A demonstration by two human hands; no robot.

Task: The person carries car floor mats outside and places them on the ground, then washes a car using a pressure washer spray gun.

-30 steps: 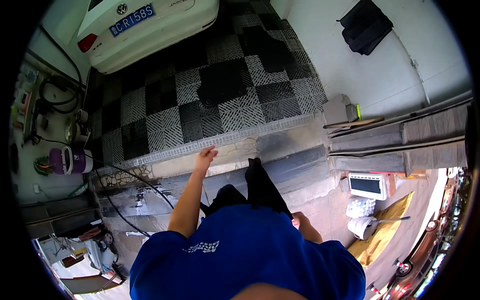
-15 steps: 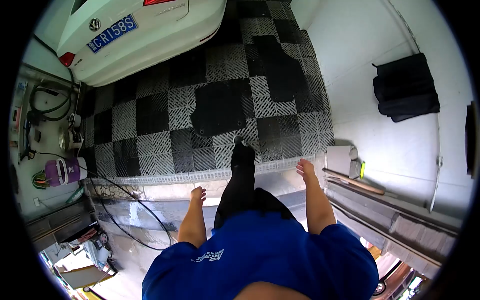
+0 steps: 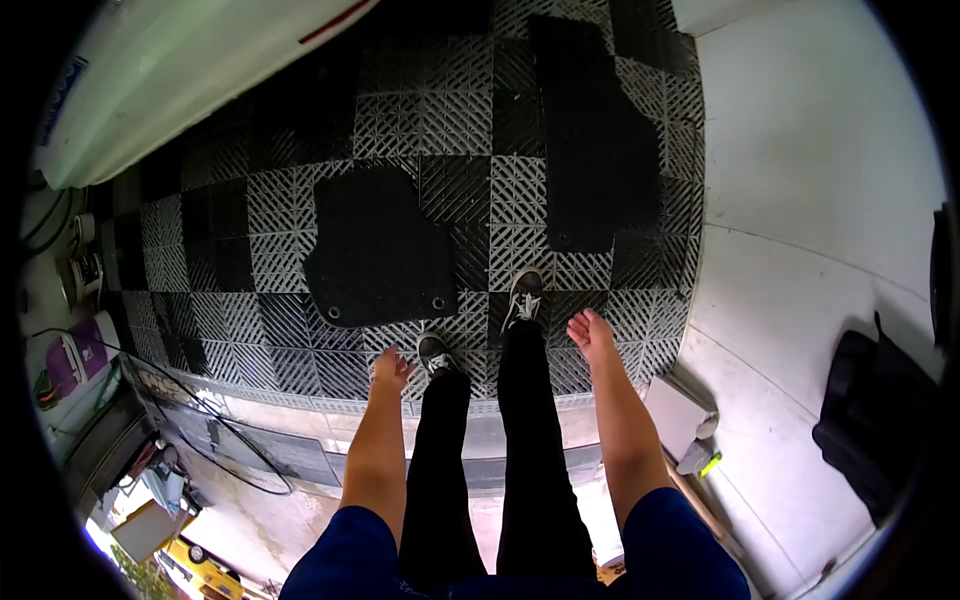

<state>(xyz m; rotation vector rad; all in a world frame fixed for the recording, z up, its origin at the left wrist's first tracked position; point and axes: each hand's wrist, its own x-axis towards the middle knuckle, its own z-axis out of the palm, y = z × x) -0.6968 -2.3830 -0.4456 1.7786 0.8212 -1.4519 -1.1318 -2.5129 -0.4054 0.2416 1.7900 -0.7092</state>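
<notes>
My left hand [image 3: 391, 369] hangs in the air with nothing in it, its fingers loosely apart. Just beyond it, a black car floor mat [image 3: 382, 250] with two eyelets along its near edge lies flat on the grid tiles. My right hand [image 3: 590, 334], also empty, has its fingers loosely spread. A longer black floor mat [image 3: 600, 150] lies beyond that hand, nearer the right wall. Neither hand touches a mat. My two shoes are on the tiles between the hands, close to the mats.
A white car's rear [image 3: 190, 80] fills the upper left. Black and grey grid tiles [image 3: 275, 225] cover the floor. A black hose [image 3: 235, 430] and a purple container [image 3: 80, 358] are at the left. Black cloth [image 3: 870, 420] hangs on the right wall [image 3: 800, 190].
I have stepped forward onto the tiles, and the mats now appear closer. The car has shifted towards the upper left of view. Both hands remain empty.
</notes>
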